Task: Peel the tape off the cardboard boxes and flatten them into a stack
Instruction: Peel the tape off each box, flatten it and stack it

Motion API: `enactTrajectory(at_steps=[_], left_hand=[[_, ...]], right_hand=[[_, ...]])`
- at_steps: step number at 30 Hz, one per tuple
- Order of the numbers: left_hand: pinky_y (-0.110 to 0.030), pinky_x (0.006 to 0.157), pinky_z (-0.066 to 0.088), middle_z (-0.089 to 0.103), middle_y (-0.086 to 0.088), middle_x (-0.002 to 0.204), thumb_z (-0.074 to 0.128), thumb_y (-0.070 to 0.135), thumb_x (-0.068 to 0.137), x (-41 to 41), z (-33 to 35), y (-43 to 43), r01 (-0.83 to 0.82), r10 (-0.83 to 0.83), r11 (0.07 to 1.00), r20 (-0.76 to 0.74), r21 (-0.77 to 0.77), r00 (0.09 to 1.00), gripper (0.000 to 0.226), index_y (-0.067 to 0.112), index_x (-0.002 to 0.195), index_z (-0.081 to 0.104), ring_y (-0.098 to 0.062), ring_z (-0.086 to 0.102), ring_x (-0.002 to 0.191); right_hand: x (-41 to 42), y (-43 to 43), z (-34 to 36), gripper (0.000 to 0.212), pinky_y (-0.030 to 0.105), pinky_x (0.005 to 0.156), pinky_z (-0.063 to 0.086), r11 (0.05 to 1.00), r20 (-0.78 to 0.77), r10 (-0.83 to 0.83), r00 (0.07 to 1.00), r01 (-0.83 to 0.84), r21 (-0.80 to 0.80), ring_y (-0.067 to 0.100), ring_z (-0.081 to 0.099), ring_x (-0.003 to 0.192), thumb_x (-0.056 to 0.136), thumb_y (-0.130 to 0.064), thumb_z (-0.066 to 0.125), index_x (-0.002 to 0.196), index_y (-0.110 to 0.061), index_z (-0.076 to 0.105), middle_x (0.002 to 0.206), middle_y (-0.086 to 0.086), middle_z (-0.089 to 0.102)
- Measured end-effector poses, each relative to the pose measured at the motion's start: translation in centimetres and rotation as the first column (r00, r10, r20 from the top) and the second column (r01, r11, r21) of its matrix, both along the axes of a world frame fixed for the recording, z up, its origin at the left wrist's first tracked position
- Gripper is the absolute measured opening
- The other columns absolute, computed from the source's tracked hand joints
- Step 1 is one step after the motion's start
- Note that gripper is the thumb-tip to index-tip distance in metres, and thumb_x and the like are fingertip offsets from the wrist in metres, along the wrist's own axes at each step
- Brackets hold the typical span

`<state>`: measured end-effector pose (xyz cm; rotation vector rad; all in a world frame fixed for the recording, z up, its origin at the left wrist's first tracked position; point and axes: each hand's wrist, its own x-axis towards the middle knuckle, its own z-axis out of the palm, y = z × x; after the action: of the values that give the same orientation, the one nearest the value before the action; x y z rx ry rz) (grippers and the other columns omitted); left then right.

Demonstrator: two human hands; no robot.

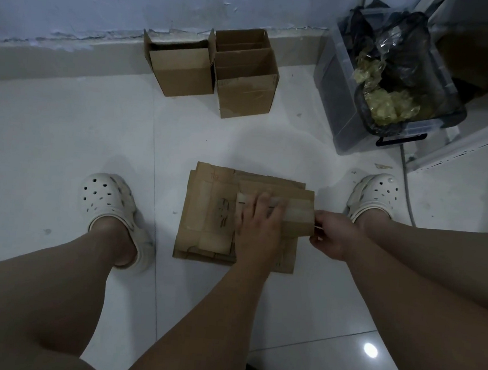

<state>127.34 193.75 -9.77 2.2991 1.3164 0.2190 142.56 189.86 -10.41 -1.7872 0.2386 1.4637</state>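
A stack of flattened cardboard boxes (207, 220) lies on the white tiled floor between my feet. On top of it sits a smaller flattened box (296, 219) with a pale strip of tape (298, 211) across it. My left hand (258, 226) presses flat on this box, fingers spread. At the box's right edge my right hand (332, 235) pinches the end of the tape. Two open, standing cardboard boxes, a left one (182, 70) and a right one (246, 78), wait by the wall.
A clear plastic bin (341, 104) lined with a black bag holding crumpled yellowish tape (391, 106) stands at the right. Beside it is a white metal rack (475, 125). My feet in white clogs, left (108, 199) and right (374, 196), flank the stack.
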Motion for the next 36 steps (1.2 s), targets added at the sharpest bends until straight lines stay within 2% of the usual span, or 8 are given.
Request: enactTrajectory(at_steps=[4,7,11,16,19,26,30,36], left_hand=[[-0.060,0.106,0.023,0.039,-0.013,0.148,0.062,0.036,0.088,0.4,-0.5,-1.3,0.020,-0.016,0.998,-0.074,0.059,0.997,0.046,0.032,0.133,0.053,-0.042,0.031,0.136],[-0.060,0.110,0.009,0.024,-0.010,0.155,0.051,0.043,0.093,0.9,-0.5,-0.7,0.020,-0.020,1.000,-0.118,-0.008,0.993,0.046,0.040,0.139,0.043,-0.042,0.014,0.142],[-0.056,0.112,-0.001,0.013,-0.007,0.159,0.042,0.046,0.096,1.0,-0.6,-0.8,0.031,-0.039,0.998,-0.133,-0.057,0.990,0.047,0.044,0.142,0.034,-0.038,0.001,0.144],[-0.060,0.108,0.020,0.040,-0.010,0.148,0.061,0.042,0.087,0.8,-0.4,-1.1,-0.006,0.013,0.996,-0.082,0.087,0.997,0.044,0.039,0.131,0.054,-0.041,0.030,0.137],[-0.060,0.106,0.025,0.044,-0.010,0.145,0.064,0.041,0.085,0.5,-0.6,-1.4,-0.021,0.033,0.990,-0.087,0.138,0.996,0.045,0.038,0.129,0.056,-0.040,0.037,0.134],[-0.059,0.107,0.022,0.043,-0.010,0.145,0.066,0.040,0.083,0.0,-1.1,-1.1,-0.056,0.064,0.989,-0.057,0.136,0.996,0.046,0.038,0.129,0.056,-0.040,0.037,0.134],[-0.059,0.103,0.031,0.049,-0.011,0.141,0.069,0.042,0.081,0.1,-0.8,-0.8,-0.054,0.071,0.983,-0.092,0.177,0.993,0.045,0.038,0.125,0.060,-0.040,0.043,0.130],[-0.056,0.112,0.014,0.032,-0.007,0.153,0.051,0.046,0.092,0.3,-0.5,-0.5,-0.028,0.036,0.998,-0.119,0.061,0.992,0.044,0.042,0.136,0.046,-0.037,0.022,0.142]], right_hand=[[-0.2,0.3,-0.4,0.026,0.028,0.059,0.036,0.965,0.315,0.256,0.914,-0.259,-0.031,0.018,0.052,0.069,0.099,-0.013,0.042,0.082,-0.010,0.062,0.079,0.008,0.060],[0.0,0.4,-0.6,0.028,0.030,0.058,0.035,0.946,0.389,0.310,0.868,-0.321,-0.040,0.018,0.046,0.065,0.099,-0.016,0.044,0.078,-0.007,0.062,0.074,0.010,0.056],[0.1,0.1,-0.3,0.025,0.027,0.055,0.033,0.968,0.253,0.225,0.941,-0.246,0.055,0.015,0.039,0.059,0.099,-0.010,0.045,0.080,-0.004,0.060,0.069,0.008,0.048],[-0.2,-0.2,0.2,0.020,0.021,0.055,0.040,0.988,-0.009,0.010,1.000,-0.008,0.151,0.014,0.050,0.065,0.098,-0.010,0.049,0.092,-0.004,0.066,0.080,0.008,0.061],[-0.2,-0.1,0.3,0.019,0.021,0.053,0.035,0.994,-0.120,-0.029,0.992,0.041,0.105,0.011,0.045,0.063,0.097,-0.021,0.053,0.093,-0.009,0.067,0.076,0.002,0.058],[-0.8,0.7,0.0,0.020,0.021,0.049,0.031,0.997,-0.034,0.033,0.999,-0.031,0.072,0.010,0.047,0.060,0.096,-0.015,0.051,0.087,-0.012,0.069,0.073,0.000,0.059],[-1.0,1.3,0.3,0.024,0.026,0.066,0.045,0.988,0.002,-0.001,1.000,0.001,0.151,0.019,0.059,0.080,0.097,-0.007,0.045,0.093,-0.005,0.069,0.090,0.009,0.067],[-1.4,0.5,1.0,0.027,0.027,0.066,0.044,0.970,-0.050,-0.140,0.989,0.147,0.193,0.017,0.058,0.079,0.099,-0.007,0.039,0.091,-0.005,0.064,0.088,0.008,0.065]])
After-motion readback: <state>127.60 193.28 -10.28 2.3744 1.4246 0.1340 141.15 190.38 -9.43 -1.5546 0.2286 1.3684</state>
